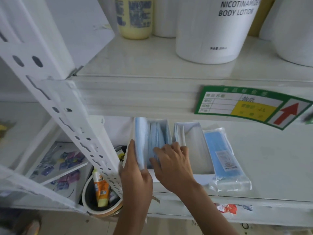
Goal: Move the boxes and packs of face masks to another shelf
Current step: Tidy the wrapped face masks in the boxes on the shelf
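Boxes of face masks sit side by side on the lower shelf (271,158), at its near left part under the upper shelf edge. Left hand (135,173) grips a stack of blue masks (140,141) standing on edge at the left side of the open mask box (165,129), thumb on the left face and fingers curled round the near end. Right hand (172,165) reaches into the same box, its fingers spread apart and pressed on the loose blue masks there. Just right stands a second white box (193,143), and beside that lies a clear pack of blue masks (225,156), flat on the shelf. Above, a white body lotion bottle (211,31) and a yellow bottle (135,17) stand on the upper shelf, whose front edge carries a green price label (250,106).
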A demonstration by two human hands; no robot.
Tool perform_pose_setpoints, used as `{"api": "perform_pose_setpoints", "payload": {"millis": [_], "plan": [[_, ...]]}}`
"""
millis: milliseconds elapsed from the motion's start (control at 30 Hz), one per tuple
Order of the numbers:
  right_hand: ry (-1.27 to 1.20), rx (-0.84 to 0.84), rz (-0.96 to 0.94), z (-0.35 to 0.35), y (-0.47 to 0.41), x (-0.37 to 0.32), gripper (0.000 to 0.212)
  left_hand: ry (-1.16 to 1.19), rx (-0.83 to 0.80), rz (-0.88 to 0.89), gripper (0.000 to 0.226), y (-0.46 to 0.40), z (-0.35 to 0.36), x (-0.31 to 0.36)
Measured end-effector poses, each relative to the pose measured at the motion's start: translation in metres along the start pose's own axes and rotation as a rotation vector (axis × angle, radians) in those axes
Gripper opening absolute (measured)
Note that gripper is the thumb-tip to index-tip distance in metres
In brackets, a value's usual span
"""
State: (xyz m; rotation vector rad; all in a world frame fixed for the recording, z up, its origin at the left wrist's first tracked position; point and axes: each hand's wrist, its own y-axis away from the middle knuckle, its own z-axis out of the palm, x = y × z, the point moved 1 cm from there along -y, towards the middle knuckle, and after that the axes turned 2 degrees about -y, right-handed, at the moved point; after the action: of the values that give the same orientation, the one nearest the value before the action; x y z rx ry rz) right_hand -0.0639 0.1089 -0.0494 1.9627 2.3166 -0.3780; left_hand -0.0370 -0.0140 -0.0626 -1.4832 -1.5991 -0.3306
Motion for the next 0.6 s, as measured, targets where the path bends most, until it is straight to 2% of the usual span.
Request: {"api": "perform_pose_setpoints", "payload": {"millis": [133, 233, 333, 433, 500, 600], "plan": [[-0.104, -0.019, -0.119, 0.003, 0.002, -0.003, 0.039, 0.133, 0.120, -0.002, 0.055, 0.006, -0.006, 0.003], [-0.173, 0.019, -0.126, 0.009, 0.007, 0.005, 0.033, 0.243, 0.123, -0.075, 0.049, -0.001, -0.004, 0.010], [-0.295, 0.054, -0.131, 0.009, 0.006, 0.009, 0.015, 0.411, 0.006, -0.144, 0.045, -0.014, 0.003, 0.021], [-0.416, 0.094, -0.056, 0.004, 0.001, 0.011, 0.022, 0.479, -0.117, -0.244, 0.042, -0.028, 0.012, 0.023], [-0.460, 0.062, -0.022, 0.005, 0.001, 0.015, 0.015, 0.467, -0.206, -0.278, 0.040, -0.036, 0.016, 0.018], [-0.597, 0.033, 0.059, 0.005, 0.001, 0.020, 0.023, 0.278, -0.327, -0.168, 0.047, -0.044, 0.015, 0.012]]}}
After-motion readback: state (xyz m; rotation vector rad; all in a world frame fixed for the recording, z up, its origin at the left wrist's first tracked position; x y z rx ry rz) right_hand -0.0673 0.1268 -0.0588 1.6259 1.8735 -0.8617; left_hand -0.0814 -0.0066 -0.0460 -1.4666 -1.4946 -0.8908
